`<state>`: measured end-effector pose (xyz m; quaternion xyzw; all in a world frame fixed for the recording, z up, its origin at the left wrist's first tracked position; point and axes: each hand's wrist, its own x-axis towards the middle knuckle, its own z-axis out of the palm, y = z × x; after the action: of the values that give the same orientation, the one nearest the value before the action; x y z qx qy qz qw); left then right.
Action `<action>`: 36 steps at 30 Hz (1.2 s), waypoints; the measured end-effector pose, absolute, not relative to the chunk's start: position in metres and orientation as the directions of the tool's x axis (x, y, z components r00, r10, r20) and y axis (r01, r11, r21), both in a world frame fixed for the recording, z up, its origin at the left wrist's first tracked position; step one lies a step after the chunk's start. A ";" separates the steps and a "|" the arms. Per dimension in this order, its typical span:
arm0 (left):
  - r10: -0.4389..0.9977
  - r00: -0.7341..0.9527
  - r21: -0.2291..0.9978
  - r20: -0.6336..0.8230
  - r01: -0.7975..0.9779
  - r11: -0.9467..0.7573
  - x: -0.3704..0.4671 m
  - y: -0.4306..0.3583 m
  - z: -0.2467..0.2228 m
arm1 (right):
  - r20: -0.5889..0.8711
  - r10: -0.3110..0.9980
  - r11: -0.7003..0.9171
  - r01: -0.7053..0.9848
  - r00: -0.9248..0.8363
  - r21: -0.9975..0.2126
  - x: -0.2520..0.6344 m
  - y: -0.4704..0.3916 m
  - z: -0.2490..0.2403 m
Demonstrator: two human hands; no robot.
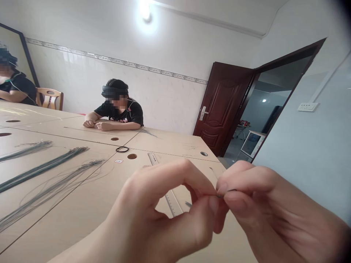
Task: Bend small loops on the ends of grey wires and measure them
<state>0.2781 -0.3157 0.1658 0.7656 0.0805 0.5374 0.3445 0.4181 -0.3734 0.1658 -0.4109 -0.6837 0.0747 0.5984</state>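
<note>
My left hand [170, 204] and my right hand [263, 204] meet fingertip to fingertip above the table. Both are pinched closed on a thin dark wire [232, 190]; a short end of it pokes out between my right thumb and forefinger. Most of the wire is hidden by my fingers. Beneath my left hand, partly covered, lies a clear ruler [172, 204]. A small grey pointed thing [188, 205] shows beside the ruler, too covered to name.
Bundles of thin grey-green wires [55, 166] lie on the table [90, 219] to the left. A black ring [122, 149] and a small label [119, 161] lie near a cable hole [132, 156]. A person [120, 109] sits across, another person [16, 86] far left.
</note>
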 end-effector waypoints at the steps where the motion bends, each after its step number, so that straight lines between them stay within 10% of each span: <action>1: 0.495 0.408 0.616 0.767 -0.253 -0.746 0.278 -0.316 0.166 | 0.758 0.650 0.656 0.464 0.054 -0.596 0.418 -0.374 0.166; 36: 0.520 0.497 0.645 0.695 -0.112 -0.756 0.275 -0.307 0.162 | 0.847 0.531 0.689 0.596 -0.027 -0.413 0.428 -0.363 0.167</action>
<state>0.2751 -0.3069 0.1617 0.8016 0.1271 0.4851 0.3255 0.4283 -0.3634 0.1666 -0.3935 -0.7162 -0.0280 0.5758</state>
